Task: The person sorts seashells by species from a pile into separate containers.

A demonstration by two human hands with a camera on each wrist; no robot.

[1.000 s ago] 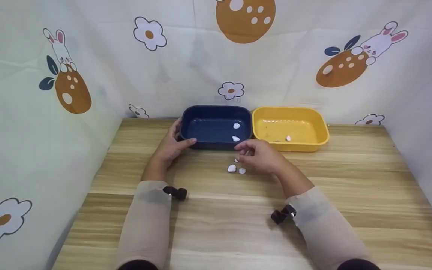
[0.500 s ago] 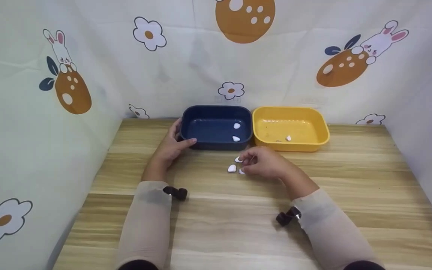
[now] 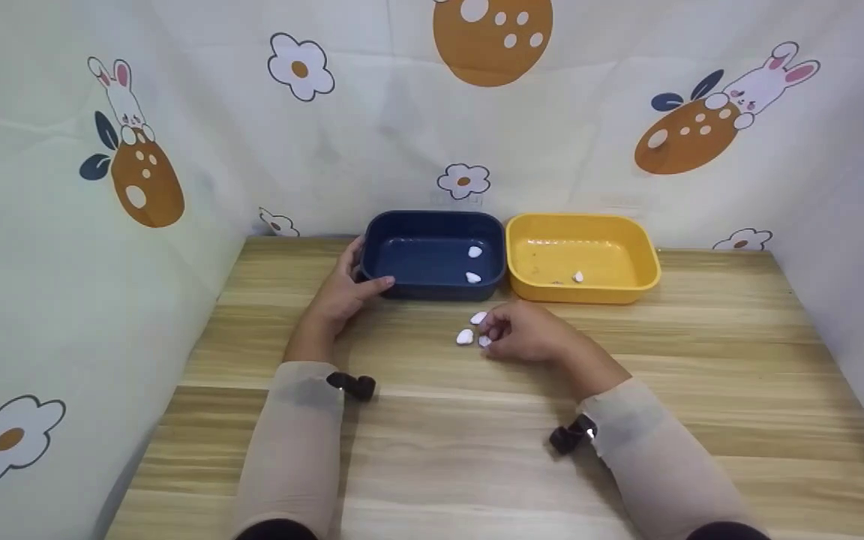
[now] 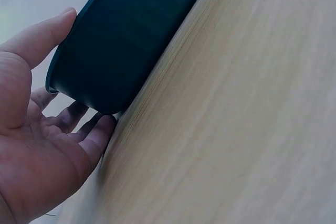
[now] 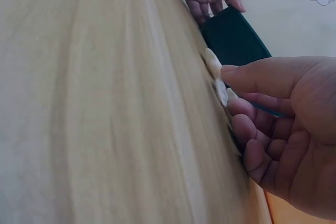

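In the head view my left hand (image 3: pixel 338 296) grips the left end of a dark blue plastic bin (image 3: pixel 432 291), thumb on the front rim and fingers around the side. The left wrist view shows that thumb (image 4: pixel 58 27) against the bin's wall (image 4: pixel 121 40). My right hand (image 3: pixel 529 332) is low over the table, in front of the bins. Its thumb and forefinger pinch a small white pebble (image 5: pixel 221 94) at the table surface. Two more white pebbles lie close by, a left pebble (image 3: pixel 465 337) and a back pebble (image 3: pixel 478 318) near the fingertips.
Two white pebbles lie in the blue bin's right part. A yellow bin (image 3: pixel 582 294) stands against its right side, holding a white pebble (image 3: pixel 577 277) and a small dark bit. Behind the wooden table (image 3: pixel 447 450) hangs a printed cloth (image 3: pixel 372 135).
My right hand has come back from the blue bin's front edge toward me and down to the pebbles, closing on the nearest one. The left hand has stayed on the blue bin.
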